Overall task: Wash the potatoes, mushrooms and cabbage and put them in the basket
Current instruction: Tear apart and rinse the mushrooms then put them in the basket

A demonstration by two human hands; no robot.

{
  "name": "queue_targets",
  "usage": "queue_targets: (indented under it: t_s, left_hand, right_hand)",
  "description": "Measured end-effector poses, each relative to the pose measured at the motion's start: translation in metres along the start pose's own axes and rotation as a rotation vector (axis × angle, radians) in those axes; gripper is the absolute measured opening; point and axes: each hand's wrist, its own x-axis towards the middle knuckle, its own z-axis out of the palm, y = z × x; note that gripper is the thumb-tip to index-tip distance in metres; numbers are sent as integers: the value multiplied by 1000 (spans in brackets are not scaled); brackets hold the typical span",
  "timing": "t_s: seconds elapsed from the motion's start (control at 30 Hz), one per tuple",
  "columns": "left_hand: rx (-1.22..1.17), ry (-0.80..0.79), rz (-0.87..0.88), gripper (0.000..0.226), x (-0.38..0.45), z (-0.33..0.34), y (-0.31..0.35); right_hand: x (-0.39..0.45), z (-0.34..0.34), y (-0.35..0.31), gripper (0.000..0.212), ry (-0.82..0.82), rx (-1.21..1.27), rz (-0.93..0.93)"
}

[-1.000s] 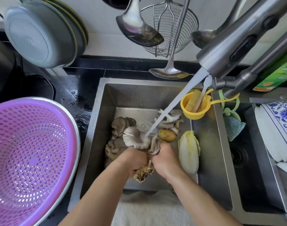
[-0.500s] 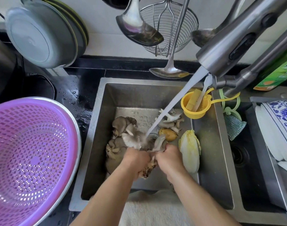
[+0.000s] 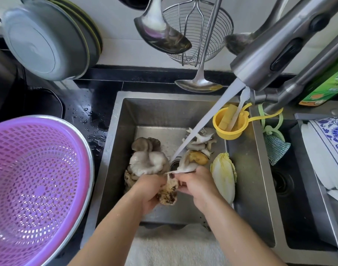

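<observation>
Left hand point(image 3: 150, 191) grips the mushroom clump point(image 3: 148, 162) by its stump; right hand point(image 3: 197, 184) pinches a torn-off piece point(image 3: 183, 167). Potato point(image 3: 198, 158) and cabbage point(image 3: 224, 175) lie just beyond the right hand, basket point(image 3: 39, 189) well left.

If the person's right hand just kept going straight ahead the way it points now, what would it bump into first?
Most likely the yellowish potato. The right hand, pinching a pale mushroom piece, points away from the person into the steel sink; the potato lies just past its fingers. Depth is unclear from one view.
</observation>
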Motion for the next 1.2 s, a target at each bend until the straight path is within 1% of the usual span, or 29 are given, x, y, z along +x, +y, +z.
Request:
queue_targets:
  t_s: [0.07, 0.17, 0.23, 0.3, 0.4, 0.5, 0.53, 0.6, 0.67, 0.73, 0.8, 0.87, 0.93, 1.03, 1.1, 1.17, 1.2]
  left_hand:
    - [-33, -110, 16, 27, -6, -8, 3]
    - [-26, -280, -36, 31, -16, -13, 7]
    - [-1, -341, -87, 33, -20, -14, 9]
    - [13, -361, -126, 32, -20, -17, 11]
    - [73, -310, -111, 29, -18, -14, 11]
    - [98, -194, -22, 25, -18, -2, 6]
    - [90, -182, 14, 23, -18, 1, 4]
    - [30, -239, 39, 23, -19, 2, 4]
    - [-66, -285, 21, 28, -18, -4, 4]
    - [-70, -292, 17, 28, -18, -9, 5]
    - [-37, -290, 21, 26, -19, -9, 4]
    - [6, -253, 28, 25, -19, -7, 2]
    - [93, -186, 57, 23, -16, -4, 0]
    - [207, -117, 139, 20, -9, 4, -1]
    - [252, -65, 163, 20, -5, 10, -3]
    - [277, -12, 180, 22, -2, 15, -5]
    - [297, 14, 192, 23, -3, 17, -4]
  right_hand:
    - [-3, -4, -9, 26, -77, 72, 23]
    - [-4, -8, -12, 30, -145, 28, 2]
    - [-6, -7, -12, 28, -158, -19, -24]
    - [-8, -6, -12, 30, -139, -138, -104]
    - [-11, -5, -12, 22, -93, -271, -229]
    - [-15, 3, -10, 18, 55, -293, -295]
    - [-17, 5, -10, 20, 98, -288, -316]
    - [-17, 8, -9, 21, 144, -271, -326]
    - [-11, 5, -14, 20, 75, -168, -244]
    - [-8, 1, -19, 26, -28, -77, -144]
    - [-7, 0, -21, 27, -78, -97, -126]
    - [-6, 1, -18, 25, -68, -120, -142]
    - [-7, 3, -13, 26, -9, -109, -161]
    - [-7, 10, -8, 26, 140, -245, -240]
    - [-10, 15, -4, 21, 189, -320, -265]
    - [-12, 18, -1, 13, 251, -347, -273]
    - [-14, 18, 0, 13, 276, -355, -273]
